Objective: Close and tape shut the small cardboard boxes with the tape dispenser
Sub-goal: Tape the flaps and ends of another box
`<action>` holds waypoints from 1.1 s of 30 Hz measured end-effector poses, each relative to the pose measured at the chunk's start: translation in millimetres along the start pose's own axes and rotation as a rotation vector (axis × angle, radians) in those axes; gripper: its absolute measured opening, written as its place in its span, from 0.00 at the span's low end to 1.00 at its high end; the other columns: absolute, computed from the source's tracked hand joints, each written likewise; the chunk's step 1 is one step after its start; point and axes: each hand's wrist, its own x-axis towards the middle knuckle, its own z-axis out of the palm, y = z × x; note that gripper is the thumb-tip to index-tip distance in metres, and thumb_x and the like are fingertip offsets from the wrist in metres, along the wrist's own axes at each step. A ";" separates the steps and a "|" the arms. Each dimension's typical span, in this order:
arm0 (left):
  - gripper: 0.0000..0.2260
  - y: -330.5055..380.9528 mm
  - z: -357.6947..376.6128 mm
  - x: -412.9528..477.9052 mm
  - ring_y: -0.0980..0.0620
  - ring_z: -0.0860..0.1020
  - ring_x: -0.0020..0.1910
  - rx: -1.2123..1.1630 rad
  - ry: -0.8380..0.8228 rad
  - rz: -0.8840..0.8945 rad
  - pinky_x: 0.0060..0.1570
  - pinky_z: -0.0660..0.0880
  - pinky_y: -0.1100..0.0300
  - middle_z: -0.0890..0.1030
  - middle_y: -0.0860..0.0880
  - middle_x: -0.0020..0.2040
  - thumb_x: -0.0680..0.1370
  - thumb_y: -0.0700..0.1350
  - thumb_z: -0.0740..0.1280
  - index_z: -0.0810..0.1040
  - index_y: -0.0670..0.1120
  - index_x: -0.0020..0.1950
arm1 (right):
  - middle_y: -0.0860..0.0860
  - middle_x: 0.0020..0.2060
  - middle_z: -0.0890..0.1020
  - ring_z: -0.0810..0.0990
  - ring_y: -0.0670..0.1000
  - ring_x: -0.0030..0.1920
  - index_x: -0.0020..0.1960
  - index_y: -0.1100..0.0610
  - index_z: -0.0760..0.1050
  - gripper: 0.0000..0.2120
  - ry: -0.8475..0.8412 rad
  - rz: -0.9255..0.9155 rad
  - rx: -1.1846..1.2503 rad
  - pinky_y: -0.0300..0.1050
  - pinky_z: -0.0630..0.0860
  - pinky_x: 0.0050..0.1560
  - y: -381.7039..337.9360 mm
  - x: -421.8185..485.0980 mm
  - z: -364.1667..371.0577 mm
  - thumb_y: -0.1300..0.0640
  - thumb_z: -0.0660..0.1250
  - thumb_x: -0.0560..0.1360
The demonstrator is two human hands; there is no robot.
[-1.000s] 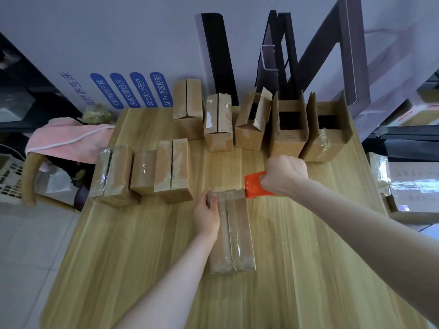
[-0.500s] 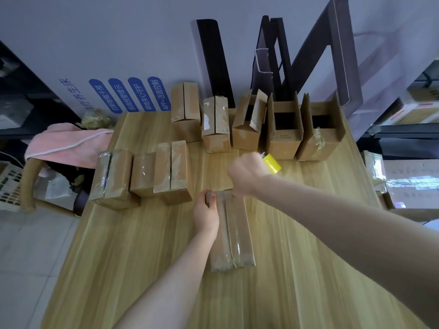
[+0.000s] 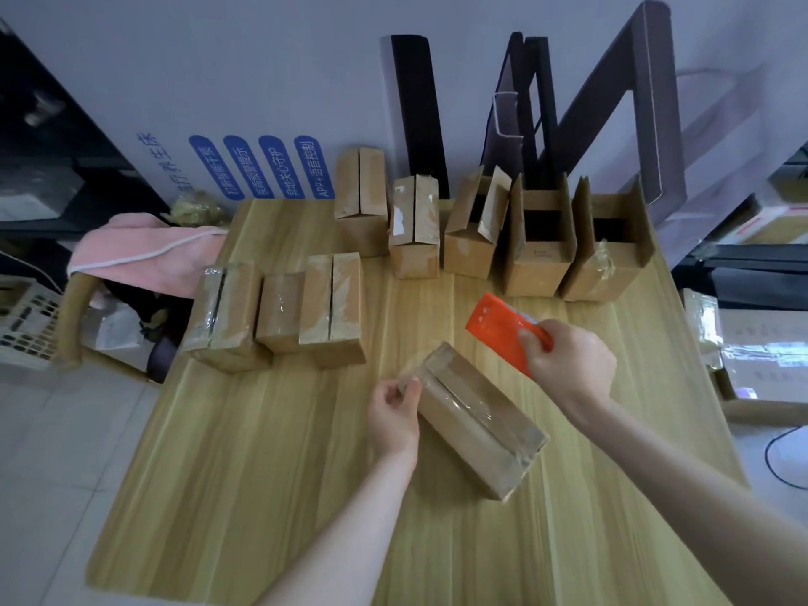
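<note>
A closed cardboard box (image 3: 476,417) lies on the wooden table (image 3: 271,474) in front of me, turned diagonally, with clear tape along its top seam. My left hand (image 3: 393,413) pinches the far left corner of this box, where the tape ends. My right hand (image 3: 568,365) grips the orange tape dispenser (image 3: 503,325), held just right of the box and a little above the table. Three taped boxes (image 3: 280,312) stand in a row at the left. Behind them are two closed boxes (image 3: 389,212) and three boxes with open flaps (image 3: 542,238).
Dark boards and a frame (image 3: 568,124) lean on the wall behind the table. A pink cloth (image 3: 144,251) hangs over a chair at the left. Cartons and shelves (image 3: 760,343) crowd the right side. A white basket (image 3: 22,325) sits on the floor at the left.
The box has been turned from lengthwise to diagonal. My right hand swung the dispenser from the box's far end out to the right. My left hand shifted to pinch the box's corner.
</note>
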 end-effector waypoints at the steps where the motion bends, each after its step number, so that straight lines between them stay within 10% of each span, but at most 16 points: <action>1: 0.08 -5.0 -2.0 -8.3 0.53 0.77 0.39 0.009 0.006 -0.012 0.40 0.71 0.61 0.79 0.53 0.39 0.74 0.50 0.72 0.76 0.48 0.41 | 0.50 0.33 0.81 0.80 0.56 0.35 0.45 0.51 0.79 0.15 0.044 0.028 0.112 0.46 0.76 0.36 1.7 -7.8 -4.7 0.42 0.60 0.75; 8: 0.13 -18.7 -5.9 -42.0 0.52 0.79 0.45 0.108 -0.121 -0.120 0.48 0.73 0.58 0.80 0.52 0.45 0.72 0.50 0.74 0.76 0.46 0.51 | 0.52 0.29 0.78 0.77 0.55 0.32 0.37 0.56 0.77 0.17 0.004 0.325 0.521 0.46 0.71 0.34 16.8 -57.0 3.6 0.44 0.60 0.74; 14: 0.19 20.3 -4.0 -1.3 0.56 0.75 0.55 0.427 -0.239 0.373 0.56 0.72 0.61 0.77 0.54 0.56 0.76 0.48 0.70 0.74 0.51 0.66 | 0.52 0.28 0.77 0.75 0.52 0.30 0.36 0.56 0.76 0.18 0.026 0.314 0.608 0.46 0.70 0.33 20.8 -64.2 6.8 0.43 0.59 0.72; 21: 0.07 31.9 23.0 33.3 0.49 0.77 0.47 0.767 -0.472 0.447 0.43 0.71 0.58 0.78 0.51 0.48 0.80 0.50 0.63 0.76 0.50 0.45 | 0.49 0.28 0.78 0.75 0.49 0.31 0.38 0.54 0.78 0.16 0.048 0.301 0.604 0.43 0.68 0.31 23.6 -63.7 10.2 0.43 0.59 0.71; 26: 0.11 20.3 31.3 19.1 0.47 0.70 0.39 0.354 -0.525 0.199 0.42 0.67 0.54 0.71 0.43 0.38 0.81 0.44 0.56 0.69 0.42 0.40 | 0.50 0.28 0.78 0.75 0.49 0.30 0.38 0.55 0.78 0.16 0.079 0.289 0.587 0.44 0.69 0.31 24.2 -65.3 13.7 0.44 0.59 0.71; 30: 0.17 22.4 38.2 14.6 0.46 0.74 0.60 0.263 -0.645 -0.107 0.62 0.72 0.49 0.75 0.45 0.60 0.82 0.55 0.51 0.71 0.48 0.63 | 0.50 0.26 0.77 0.73 0.44 0.25 0.39 0.56 0.78 0.16 0.100 0.282 0.635 0.39 0.67 0.27 22.2 -69.6 14.1 0.46 0.60 0.72; 33: 0.23 24.1 37.0 18.1 0.47 0.81 0.52 0.177 -0.721 -0.306 0.51 0.79 0.54 0.83 0.46 0.52 0.82 0.60 0.47 0.78 0.52 0.58 | 0.53 0.25 0.76 0.72 0.46 0.19 0.39 0.57 0.77 0.14 0.098 0.279 0.722 0.41 0.69 0.19 19.8 -71.9 12.1 0.48 0.61 0.74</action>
